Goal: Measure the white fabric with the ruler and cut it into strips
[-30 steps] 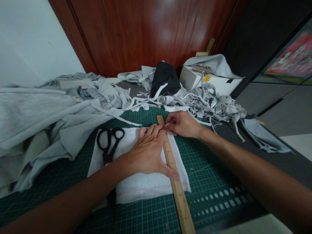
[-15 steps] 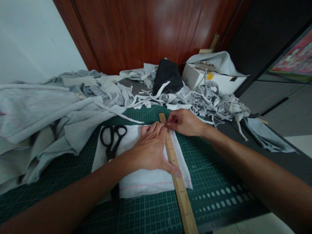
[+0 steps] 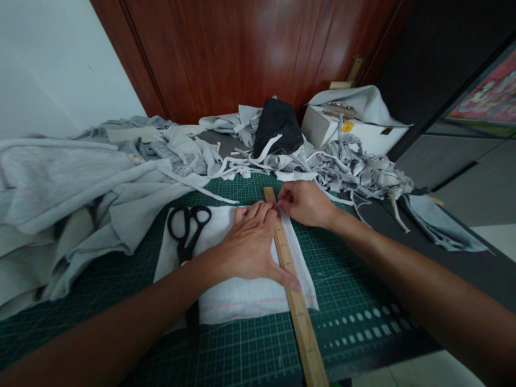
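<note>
Green gridded cutting mat (image 3: 334,269) on a dark table (image 3: 479,269), that's your spot. Nearest you is the low end of the wooden ruler (image 3: 285,252), hanging out past the white cloth (image 3: 245,295) onto bare mat. Its long axis runs away from you, far end leaning left, and it lies on top of the cloth so only a narrow strip shows on its right.

Black scissors (image 3: 185,251) sit off to the left, handles away from you, middle tucked behind your left forearm (image 3: 173,290).

Your left hand (image 3: 253,242) is the one on the ruler: grip flat and spread, thumb down on the wood, palm over the cloth, nothing clutched. Your right hand (image 3: 304,203) is just beside the ruler's right edge near the far end, so the ruler lies to the left of that grip. Those fingers curl in toward the thumb, but whether they fully close, or on what, can't tell from here.

Further back you've got a grey fabric heap (image 3: 68,183) left, tangled strips (image 3: 371,174) right, then a white box (image 3: 365,137) and the reddish wooden door (image 3: 226,59).
</note>
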The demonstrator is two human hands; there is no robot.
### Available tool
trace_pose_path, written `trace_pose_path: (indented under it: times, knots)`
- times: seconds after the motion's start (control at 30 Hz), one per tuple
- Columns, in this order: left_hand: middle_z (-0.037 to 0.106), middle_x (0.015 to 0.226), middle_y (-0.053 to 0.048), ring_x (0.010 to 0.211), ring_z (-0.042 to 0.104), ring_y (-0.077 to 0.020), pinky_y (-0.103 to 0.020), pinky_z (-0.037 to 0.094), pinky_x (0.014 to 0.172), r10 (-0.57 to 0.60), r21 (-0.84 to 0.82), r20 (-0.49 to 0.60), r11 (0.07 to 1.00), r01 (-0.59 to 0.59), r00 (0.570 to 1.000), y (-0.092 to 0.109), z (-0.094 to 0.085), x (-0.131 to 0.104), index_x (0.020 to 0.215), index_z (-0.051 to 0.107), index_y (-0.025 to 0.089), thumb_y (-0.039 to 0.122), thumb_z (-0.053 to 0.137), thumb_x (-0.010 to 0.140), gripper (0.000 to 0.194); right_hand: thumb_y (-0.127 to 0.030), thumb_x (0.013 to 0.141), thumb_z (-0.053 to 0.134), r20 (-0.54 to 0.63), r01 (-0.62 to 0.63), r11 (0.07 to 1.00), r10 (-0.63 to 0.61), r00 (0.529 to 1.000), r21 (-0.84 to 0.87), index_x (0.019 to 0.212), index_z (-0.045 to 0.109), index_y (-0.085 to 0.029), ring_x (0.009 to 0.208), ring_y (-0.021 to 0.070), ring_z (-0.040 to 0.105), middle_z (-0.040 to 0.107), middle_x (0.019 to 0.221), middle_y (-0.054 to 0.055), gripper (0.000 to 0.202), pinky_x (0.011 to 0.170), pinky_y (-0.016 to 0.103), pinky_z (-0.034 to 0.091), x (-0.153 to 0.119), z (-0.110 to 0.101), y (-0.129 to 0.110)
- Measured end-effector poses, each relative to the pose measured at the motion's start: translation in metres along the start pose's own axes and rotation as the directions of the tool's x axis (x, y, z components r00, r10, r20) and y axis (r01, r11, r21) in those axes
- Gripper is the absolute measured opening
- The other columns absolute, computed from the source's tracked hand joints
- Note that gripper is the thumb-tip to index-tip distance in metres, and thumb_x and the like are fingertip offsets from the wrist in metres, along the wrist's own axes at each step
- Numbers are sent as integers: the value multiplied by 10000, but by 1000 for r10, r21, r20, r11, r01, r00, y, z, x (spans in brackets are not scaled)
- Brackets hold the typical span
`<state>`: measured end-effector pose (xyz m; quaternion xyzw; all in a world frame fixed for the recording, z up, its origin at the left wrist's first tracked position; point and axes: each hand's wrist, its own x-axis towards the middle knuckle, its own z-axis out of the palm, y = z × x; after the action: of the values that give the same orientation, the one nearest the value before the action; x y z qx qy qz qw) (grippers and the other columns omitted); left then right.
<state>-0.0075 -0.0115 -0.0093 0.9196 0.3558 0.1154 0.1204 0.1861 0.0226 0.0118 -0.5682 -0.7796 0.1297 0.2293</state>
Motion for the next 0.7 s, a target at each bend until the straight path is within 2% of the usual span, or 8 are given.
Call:
trace_pose_path:
  times: [0.13, 0.3, 0.5, 0.63, 0.7]
  knots:
    - [513, 1441, -218, 1366, 442, -456, -614, 304, 1155, 8, -7, 2, 1000, -8, 1000, -1, 1, 0, 1371, 509, 137, 918, 704, 549, 1150, -77, 802, 678, 109, 25, 996, -35, 993, 90, 768, 709, -169, 612, 154, 611, 696, 670, 3, 103, 592, 270, 418, -4, -7, 3]
    - [489, 1483, -222, 1394, 429, -464, -618, 288, 1171, 10, -9, -4, 1000, -10, 1000, -2, 2, 0, 1469, 438, 140, 907, 716, 541, 1235, -122, 822, 689, 5, -13, 994, 12, 1000, 112, 813, 702, -169, 591, 158, 606, 687, 651, 6, 49, 575, 278, 404, -3, -10, 10]
    - [481, 1505, -240, 1412, 406, -476, -630, 263, 1181, -6, 10, 24, 1000, 5, 1000, 0, 0, 0, 1406, 492, 128, 910, 700, 559, 1172, -87, 814, 674, 18, -16, 997, 15, 1000, 75, 802, 694, -161, 607, 156, 605, 696, 688, 20, 78, 575, 277, 399, -8, 1, 3]
    - [486, 1489, -239, 1396, 419, -461, -612, 283, 1168, -4, 8, 23, 1000, 3, 1000, 0, 1, 0, 1397, 498, 116, 916, 692, 558, 1175, -104, 818, 678, 139, 18, 983, -44, 989, 181, 759, 685, -172, 579, 145, 587, 677, 649, -3, 90, 568, 275, 405, -12, -3, 5]
    - [503, 1467, -225, 1378, 437, -446, -599, 302, 1155, 9, 4, 14, 1000, -9, 1000, -1, 1, 0, 1407, 490, 122, 915, 690, 562, 1175, -116, 816, 684, 150, 11, 976, -45, 988, 217, 759, 691, -176, 553, 139, 574, 662, 619, -15, 83, 563, 275, 404, -12, -6, 9]
